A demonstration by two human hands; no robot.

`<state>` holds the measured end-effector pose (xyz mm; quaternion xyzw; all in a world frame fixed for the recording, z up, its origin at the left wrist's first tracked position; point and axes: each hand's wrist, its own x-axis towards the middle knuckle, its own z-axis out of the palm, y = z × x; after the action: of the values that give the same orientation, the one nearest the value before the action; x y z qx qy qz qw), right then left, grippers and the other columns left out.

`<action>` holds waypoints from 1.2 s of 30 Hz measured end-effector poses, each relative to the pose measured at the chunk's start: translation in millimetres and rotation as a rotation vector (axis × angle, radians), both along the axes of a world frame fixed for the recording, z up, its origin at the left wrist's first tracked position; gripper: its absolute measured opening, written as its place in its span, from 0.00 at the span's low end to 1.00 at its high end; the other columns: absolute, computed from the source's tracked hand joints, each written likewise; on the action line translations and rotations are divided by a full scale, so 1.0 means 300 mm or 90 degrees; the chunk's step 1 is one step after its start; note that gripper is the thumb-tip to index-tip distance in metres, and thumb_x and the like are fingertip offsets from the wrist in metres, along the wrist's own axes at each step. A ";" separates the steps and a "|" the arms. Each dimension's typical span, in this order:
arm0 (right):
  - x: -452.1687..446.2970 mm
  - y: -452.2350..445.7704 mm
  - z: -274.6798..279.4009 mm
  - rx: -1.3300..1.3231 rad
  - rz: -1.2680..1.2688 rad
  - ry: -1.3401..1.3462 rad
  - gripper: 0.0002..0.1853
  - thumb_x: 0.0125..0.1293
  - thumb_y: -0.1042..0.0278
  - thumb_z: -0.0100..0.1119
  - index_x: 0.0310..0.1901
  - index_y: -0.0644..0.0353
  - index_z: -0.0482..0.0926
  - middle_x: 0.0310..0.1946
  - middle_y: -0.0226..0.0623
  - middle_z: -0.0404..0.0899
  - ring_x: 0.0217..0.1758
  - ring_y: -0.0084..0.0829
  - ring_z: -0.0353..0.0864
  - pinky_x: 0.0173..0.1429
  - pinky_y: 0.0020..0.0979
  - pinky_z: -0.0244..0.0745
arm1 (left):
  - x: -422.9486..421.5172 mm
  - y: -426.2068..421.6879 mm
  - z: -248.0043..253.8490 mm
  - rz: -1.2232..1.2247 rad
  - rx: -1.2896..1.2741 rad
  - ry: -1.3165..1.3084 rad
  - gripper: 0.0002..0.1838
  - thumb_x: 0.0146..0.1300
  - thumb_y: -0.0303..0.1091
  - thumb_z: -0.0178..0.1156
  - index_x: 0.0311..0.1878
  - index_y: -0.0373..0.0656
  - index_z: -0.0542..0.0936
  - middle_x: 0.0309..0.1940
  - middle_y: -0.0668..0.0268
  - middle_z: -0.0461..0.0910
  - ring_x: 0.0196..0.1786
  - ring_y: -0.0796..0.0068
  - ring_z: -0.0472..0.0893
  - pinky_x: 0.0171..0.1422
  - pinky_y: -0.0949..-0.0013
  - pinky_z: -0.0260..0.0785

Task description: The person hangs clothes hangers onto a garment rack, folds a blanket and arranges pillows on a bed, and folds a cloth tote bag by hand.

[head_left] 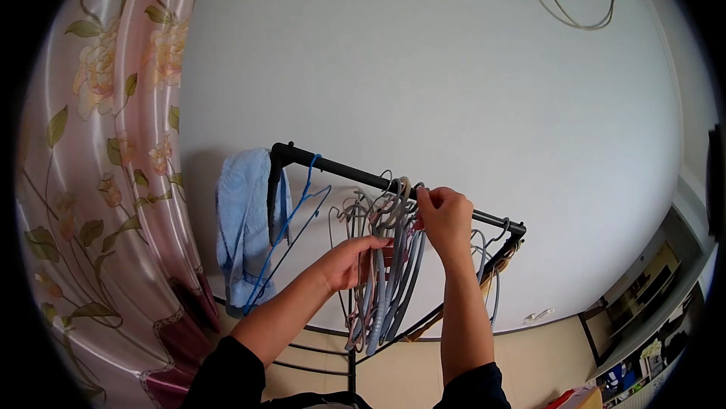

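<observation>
A bunch of grey clothes hangers (389, 288) hangs from the black rail (352, 174) of a garment rack, some with pinkish parts. My left hand (352, 264) is closed around part of the bunch below the hooks, its fingertips partly hidden behind the hangers. Up at the rail, my right hand (448, 216) pinches at a hanger's hook, with thumb and fingers together. Left of the bunch, a blue hanger (281, 235) hangs apart, touched by neither hand.
A light blue towel (243, 220) drapes over the rack's left end. Floral curtains (113, 144) hang at the left. More hangers (495, 280) are at the rack's right end, before a pale wall (439, 68). Shelves with assorted items (643, 367) stand at lower right.
</observation>
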<state>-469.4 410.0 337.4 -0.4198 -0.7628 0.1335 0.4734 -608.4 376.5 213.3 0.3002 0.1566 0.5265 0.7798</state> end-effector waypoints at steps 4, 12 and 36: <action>0.009 -0.028 -0.029 0.088 -0.048 -0.083 0.15 0.60 0.65 0.57 0.26 0.72 0.77 0.13 0.36 0.75 0.12 0.22 0.73 0.19 0.23 0.67 | -0.007 0.000 -0.008 0.004 -0.007 -0.003 0.15 0.61 0.36 0.52 0.48 0.40 0.75 0.40 0.62 0.79 0.42 0.71 0.79 0.49 0.64 0.72; -0.024 -0.090 -0.101 0.094 0.007 -0.070 0.15 0.56 0.62 0.59 0.26 0.70 0.79 0.14 0.41 0.76 0.14 0.25 0.73 0.22 0.26 0.67 | 0.012 -0.040 0.031 0.008 -0.024 -0.037 0.07 0.60 0.34 0.54 0.37 0.42 0.77 0.29 0.68 0.79 0.31 0.77 0.79 0.37 0.71 0.72; -0.048 -0.060 -0.023 -0.046 0.082 0.059 0.14 0.62 0.66 0.56 0.28 0.73 0.76 0.16 0.38 0.77 0.16 0.24 0.78 0.20 0.20 0.72 | -0.046 -0.025 0.000 0.034 0.039 0.032 0.17 0.66 0.35 0.43 0.48 0.33 0.73 0.44 0.56 0.78 0.47 0.63 0.78 0.59 0.61 0.67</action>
<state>-483.9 391.9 330.6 -0.3798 -0.7604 0.2102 0.4830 -622.2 368.9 213.4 0.3329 0.1675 0.5440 0.7518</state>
